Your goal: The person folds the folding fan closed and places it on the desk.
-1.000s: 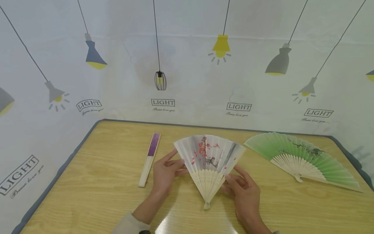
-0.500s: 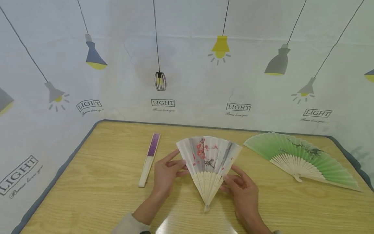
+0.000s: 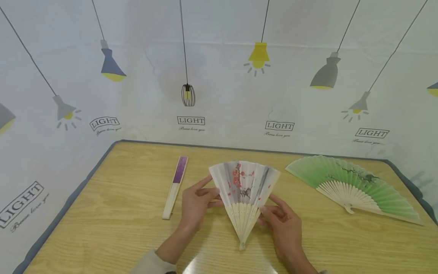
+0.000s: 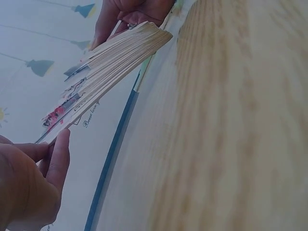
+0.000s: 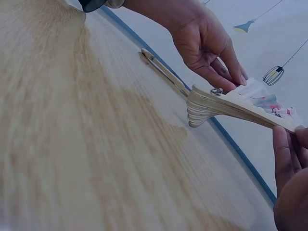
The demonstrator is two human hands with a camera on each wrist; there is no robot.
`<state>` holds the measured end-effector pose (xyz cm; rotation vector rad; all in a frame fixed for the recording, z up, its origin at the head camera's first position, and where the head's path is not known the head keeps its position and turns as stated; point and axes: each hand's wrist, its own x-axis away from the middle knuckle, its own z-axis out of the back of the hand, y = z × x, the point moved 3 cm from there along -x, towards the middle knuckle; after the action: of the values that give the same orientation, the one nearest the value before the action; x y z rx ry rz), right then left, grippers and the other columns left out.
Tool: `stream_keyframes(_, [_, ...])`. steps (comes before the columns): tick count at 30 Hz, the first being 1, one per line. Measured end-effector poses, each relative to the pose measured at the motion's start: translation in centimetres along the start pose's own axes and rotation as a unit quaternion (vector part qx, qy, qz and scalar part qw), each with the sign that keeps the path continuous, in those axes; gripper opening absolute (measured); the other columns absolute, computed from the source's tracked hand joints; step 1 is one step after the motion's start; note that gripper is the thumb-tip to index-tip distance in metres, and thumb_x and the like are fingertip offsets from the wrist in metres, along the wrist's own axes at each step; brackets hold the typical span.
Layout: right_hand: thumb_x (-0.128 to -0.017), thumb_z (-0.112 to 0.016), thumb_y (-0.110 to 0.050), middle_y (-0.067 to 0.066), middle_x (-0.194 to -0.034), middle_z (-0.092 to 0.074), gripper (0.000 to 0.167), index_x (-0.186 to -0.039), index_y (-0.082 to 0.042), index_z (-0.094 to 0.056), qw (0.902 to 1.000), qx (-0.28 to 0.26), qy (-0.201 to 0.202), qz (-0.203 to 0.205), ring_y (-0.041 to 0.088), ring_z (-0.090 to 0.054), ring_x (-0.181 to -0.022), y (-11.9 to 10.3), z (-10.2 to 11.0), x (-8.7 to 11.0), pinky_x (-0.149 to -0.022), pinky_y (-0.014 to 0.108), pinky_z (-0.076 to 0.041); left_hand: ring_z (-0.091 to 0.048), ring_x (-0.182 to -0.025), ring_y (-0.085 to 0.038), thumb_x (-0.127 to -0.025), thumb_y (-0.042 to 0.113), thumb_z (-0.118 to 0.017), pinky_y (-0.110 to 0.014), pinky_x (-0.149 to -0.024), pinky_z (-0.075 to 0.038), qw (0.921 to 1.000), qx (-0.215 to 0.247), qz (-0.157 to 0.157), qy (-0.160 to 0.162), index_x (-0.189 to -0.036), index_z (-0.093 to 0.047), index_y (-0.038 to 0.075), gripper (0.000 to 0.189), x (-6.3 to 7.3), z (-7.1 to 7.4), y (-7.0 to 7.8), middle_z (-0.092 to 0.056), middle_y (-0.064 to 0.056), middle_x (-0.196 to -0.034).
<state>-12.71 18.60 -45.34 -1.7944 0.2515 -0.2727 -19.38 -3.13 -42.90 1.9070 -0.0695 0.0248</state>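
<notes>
We are seeing a white fan [image 3: 242, 201] spreading partway in a wedge over the middle of the surface [image 3: 116, 213], its pleated leaf showing red blossoms, a dark bird and grey strokes. Its slim, pale ribs are converging on a narrow end, where a small metal ring [image 5: 216, 91] is glinting in the wrist views. We are watching the left hand [image 3: 195, 207] pinching one side edge, its fingers [image 3: 201, 183] bending nearly together with only the thin edge between; the right hand [image 3: 285, 230] is pinching the opposite edge, thumb in front and fingers curling behind. We cannot tell whether the narrow end is touching the surface.

A purple fan [image 3: 175, 187] is lying folded into a straight, slender stick near the left hand, and a green fan [image 3: 356, 186] is spreading its pleats at the right, its leaf fading paler toward the rim. Yellowish wood grain is running across the surface.

Compared with a second ago, we are finding the white fan narrower and the hands sitting slightly closer together; the other two fans are staying put.
</notes>
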Motion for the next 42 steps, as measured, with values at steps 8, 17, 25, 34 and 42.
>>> stream_keyframes(8, [-0.084, -0.071, -0.001, 0.008, -0.086, -0.068, 0.048, -0.13, 0.001, -0.054, 0.9997, 0.009, -0.015, 0.016, 0.018, -0.068, -0.072, 0.1, 0.0, 0.1, -0.071, 0.039, -0.061, -0.069, -0.072, -0.03, -0.084, -0.012, -0.065, -0.053, -0.074, -0.058, 0.9999, -0.01, -0.003, -0.006, -0.132, -0.053, -0.004, 0.05, 0.1, -0.2, 0.0, -0.067, -0.028, -0.092])
stream_keyframes(17, [-0.083, -0.072, 0.0, 0.01, -0.085, -0.069, 0.049, -0.129, 0.004, -0.054, 0.9989, 0.007, -0.035, 0.029, 0.019, -0.067, -0.067, 0.1, -0.1, 0.2, -0.069, 0.038, -0.061, -0.069, -0.073, -0.03, -0.084, -0.01, -0.065, -0.05, -0.072, -0.059, 0.9996, -0.025, -0.006, -0.012, -0.131, -0.052, -0.006, 0.049, 0.3, -0.4, 0.1, -0.067, -0.028, -0.09])
stream_keyframes(25, [-0.083, -0.072, -0.001, 0.012, -0.087, -0.068, 0.049, -0.129, 0.002, -0.055, 0.9986, 0.018, -0.043, 0.023, 0.019, -0.067, -0.069, 0.1, -0.2, 0.2, -0.069, 0.039, -0.061, -0.069, -0.072, -0.031, -0.084, -0.01, -0.066, -0.05, -0.071, -0.059, 0.9994, -0.029, -0.001, -0.016, -0.13, -0.054, -0.003, 0.048, 0.4, -0.5, 0.1, -0.067, -0.027, -0.089])
stream_keyframes(34, [-0.083, -0.071, 0.001, 0.012, -0.087, -0.068, 0.05, -0.129, 0.005, -0.054, 0.9976, 0.022, -0.058, 0.03, 0.02, -0.067, -0.072, 0.0, -0.2, 0.4, -0.069, 0.04, -0.061, -0.069, -0.071, -0.029, -0.083, -0.01, -0.066, -0.05, -0.071, -0.059, 0.9987, -0.046, -0.005, -0.024, -0.129, -0.056, -0.003, 0.048, 0.5, -0.7, 0.1, -0.068, -0.026, -0.089])
stream_keyframes(42, [-0.083, -0.07, 0.005, 0.011, -0.085, -0.068, 0.05, -0.129, 0.008, -0.052, 0.997, 0.017, -0.067, 0.036, 0.019, -0.067, -0.068, 0.0, -0.3, 0.3, -0.067, 0.04, -0.061, -0.069, -0.07, -0.029, -0.083, -0.011, -0.066, -0.053, -0.071, -0.058, 0.9986, -0.038, -0.012, -0.034, -0.129, -0.054, -0.007, 0.047, 0.8, -1.1, 0.5, -0.067, -0.028, -0.088])
